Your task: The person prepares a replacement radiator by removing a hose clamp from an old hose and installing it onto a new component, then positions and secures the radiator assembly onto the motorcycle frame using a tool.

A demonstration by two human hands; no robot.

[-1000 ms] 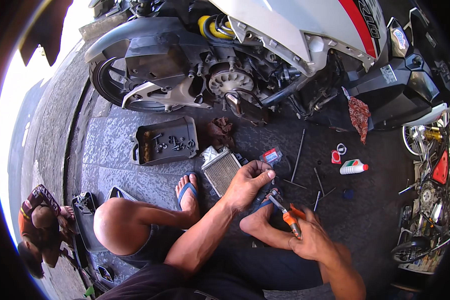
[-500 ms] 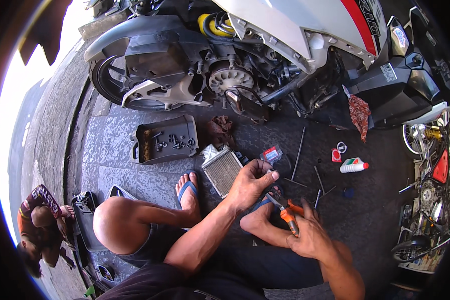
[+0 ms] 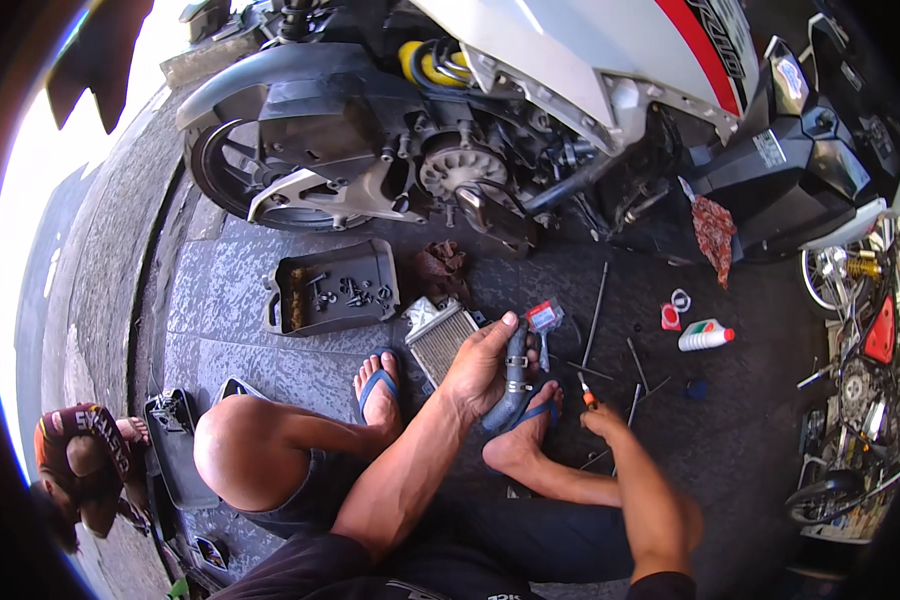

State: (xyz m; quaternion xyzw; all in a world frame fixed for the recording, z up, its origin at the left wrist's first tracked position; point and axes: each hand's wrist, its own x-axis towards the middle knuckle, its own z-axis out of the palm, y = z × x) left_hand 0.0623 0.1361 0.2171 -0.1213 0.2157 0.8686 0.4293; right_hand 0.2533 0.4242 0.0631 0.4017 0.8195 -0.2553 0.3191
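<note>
My left hand [image 3: 480, 368] is closed around a dark, curved rubber hose [image 3: 516, 382] with metal clamps on it, lifted above my right foot. The radiator [image 3: 442, 342], a finned block with a silver end, lies on the floor just beyond that hand. Low on the right, my right hand [image 3: 604, 424] grips orange-handled pliers [image 3: 587, 396]. Their jaws point away from me, and much of the handles is hidden in my fist. A small clear package with a red label [image 3: 545, 316] lies beyond the hose.
A scooter [image 3: 370, 130] with exposed engine parts stands across the far side. A dark tray [image 3: 320, 323] holds several bolts. T-handle wrench [image 3: 595, 315], white bottle [image 3: 707, 337] and brown rag [image 3: 442, 268] are on the floor. Another person [image 3: 85, 450] crouches far left; a stripped motorcycle [image 3: 860, 380] stands right.
My left hand has turned, bringing the hose and its clamps into view. My right hand has moved forward with the pliers, which now point away from me.
</note>
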